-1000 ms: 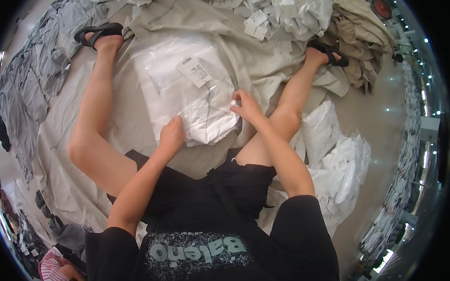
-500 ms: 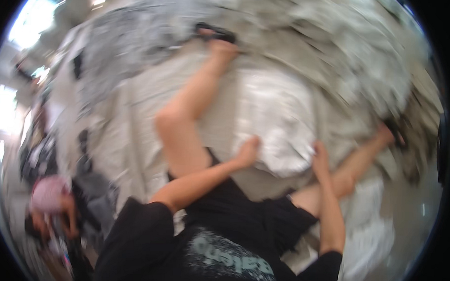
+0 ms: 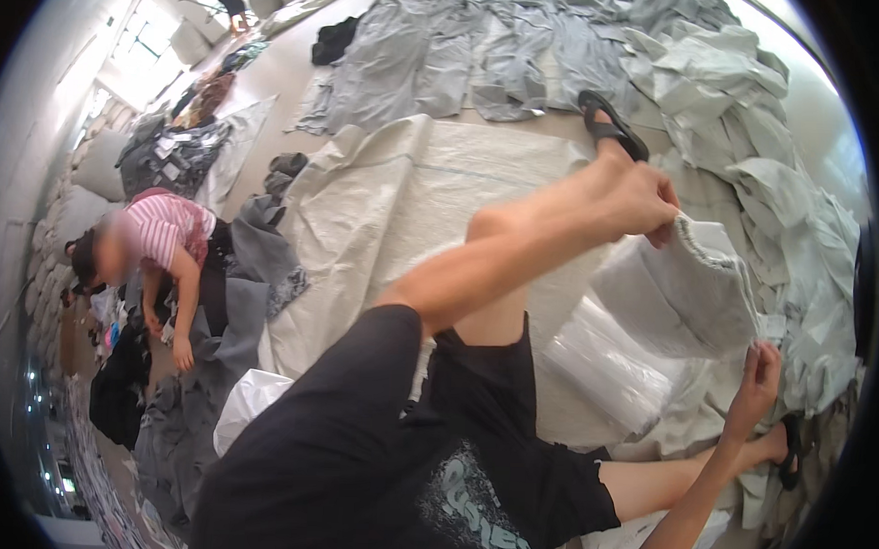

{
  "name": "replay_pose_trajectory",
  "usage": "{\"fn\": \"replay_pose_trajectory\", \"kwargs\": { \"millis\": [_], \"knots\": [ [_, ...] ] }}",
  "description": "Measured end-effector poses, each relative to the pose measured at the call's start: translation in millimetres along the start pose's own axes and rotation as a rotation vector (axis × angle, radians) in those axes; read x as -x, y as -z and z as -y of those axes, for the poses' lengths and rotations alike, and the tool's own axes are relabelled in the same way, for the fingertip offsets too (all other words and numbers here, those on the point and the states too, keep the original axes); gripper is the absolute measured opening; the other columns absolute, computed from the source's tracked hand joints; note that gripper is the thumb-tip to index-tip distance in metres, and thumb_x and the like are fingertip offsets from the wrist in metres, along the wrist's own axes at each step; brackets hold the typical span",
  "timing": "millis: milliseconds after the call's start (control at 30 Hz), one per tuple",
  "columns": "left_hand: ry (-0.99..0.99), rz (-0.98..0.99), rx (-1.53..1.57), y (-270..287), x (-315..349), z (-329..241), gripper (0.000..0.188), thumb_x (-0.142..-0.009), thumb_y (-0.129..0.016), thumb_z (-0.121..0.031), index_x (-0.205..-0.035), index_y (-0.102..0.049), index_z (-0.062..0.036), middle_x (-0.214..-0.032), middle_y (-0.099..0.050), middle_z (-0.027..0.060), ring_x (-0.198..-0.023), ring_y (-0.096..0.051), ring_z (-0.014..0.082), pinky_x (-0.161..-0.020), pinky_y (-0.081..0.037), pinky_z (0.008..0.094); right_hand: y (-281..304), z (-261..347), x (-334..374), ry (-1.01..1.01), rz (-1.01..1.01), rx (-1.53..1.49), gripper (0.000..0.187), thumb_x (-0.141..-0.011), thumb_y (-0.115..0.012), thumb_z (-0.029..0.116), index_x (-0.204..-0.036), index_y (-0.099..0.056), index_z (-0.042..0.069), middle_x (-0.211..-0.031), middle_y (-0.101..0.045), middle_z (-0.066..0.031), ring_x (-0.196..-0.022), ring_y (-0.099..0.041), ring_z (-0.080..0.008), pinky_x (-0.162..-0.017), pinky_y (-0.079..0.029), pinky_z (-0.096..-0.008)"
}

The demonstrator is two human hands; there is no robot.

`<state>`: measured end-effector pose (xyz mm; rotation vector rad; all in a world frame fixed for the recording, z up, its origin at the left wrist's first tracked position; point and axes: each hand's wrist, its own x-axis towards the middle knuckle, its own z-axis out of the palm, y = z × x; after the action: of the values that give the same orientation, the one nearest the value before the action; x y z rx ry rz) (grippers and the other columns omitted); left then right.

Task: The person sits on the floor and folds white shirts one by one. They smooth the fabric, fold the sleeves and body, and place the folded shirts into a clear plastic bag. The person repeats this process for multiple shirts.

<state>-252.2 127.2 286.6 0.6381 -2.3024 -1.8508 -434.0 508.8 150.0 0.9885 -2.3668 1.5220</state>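
A folded pale grey garment (image 3: 667,287) with a gathered, elastic-looking edge hangs tilted between my hands. My left hand (image 3: 647,206), reaching far out across my leg, pinches the upper left end of that edge. Lower and to the right, my right hand (image 3: 760,375) has its fingers closed at the other corner. Partly covered by the garment, a clear shiny plastic stack or pack (image 3: 610,368) lies between my outstretched legs. I cannot tell what is inside it.
A cream woven sheet (image 3: 364,214) spreads under my legs. Grey garments (image 3: 418,56) lie flat at the far side, and crumpled pale cloth (image 3: 726,101) is heaped at right. On the left a person in a striped top (image 3: 175,231) bends over dark cloth.
My hands were low at the sides of a white bundle between my legs. Now they hold the garment by its edge, the left hand farther out. The view has turned.
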Motion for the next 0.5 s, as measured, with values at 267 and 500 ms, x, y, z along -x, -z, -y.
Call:
{"fn": "replay_pose_trajectory", "kwargs": {
  "millis": [267, 500],
  "knots": [
    [-0.260, -0.109, 0.061, 38.6, 20.2, 20.9, 0.007, -0.085, -0.071, -0.003, -0.088, -0.075, 0.0027, -0.072, -0.068, 0.0020, -0.060, -0.062, 0.0090, -0.052, -0.047, 0.0262, -10.0, 85.4, -6.0, -0.030, 0.028, -0.323, 0.005, -0.102, -0.073, 0.000, -0.108, -0.073, 0.002, -0.110, -0.070, -0.0011, -0.080, -0.062, -0.0053, -0.072, -0.052, -0.0213],
    [-0.275, -0.252, -0.390, 43.6, -19.1, 74.8, 0.016, -0.083, -0.072, -0.004, -0.096, -0.077, 0.0026, -0.075, -0.070, 0.0051, -0.068, -0.064, 0.0131, -0.065, -0.050, 0.0319, -35.8, 73.5, 6.3, -0.266, 0.069, -0.500, 0.014, -0.103, -0.074, 0.004, -0.116, -0.079, 0.001, -0.095, -0.075, -0.0022, -0.089, -0.076, -0.0126, -0.083, -0.061, -0.0261]
  ]
}}
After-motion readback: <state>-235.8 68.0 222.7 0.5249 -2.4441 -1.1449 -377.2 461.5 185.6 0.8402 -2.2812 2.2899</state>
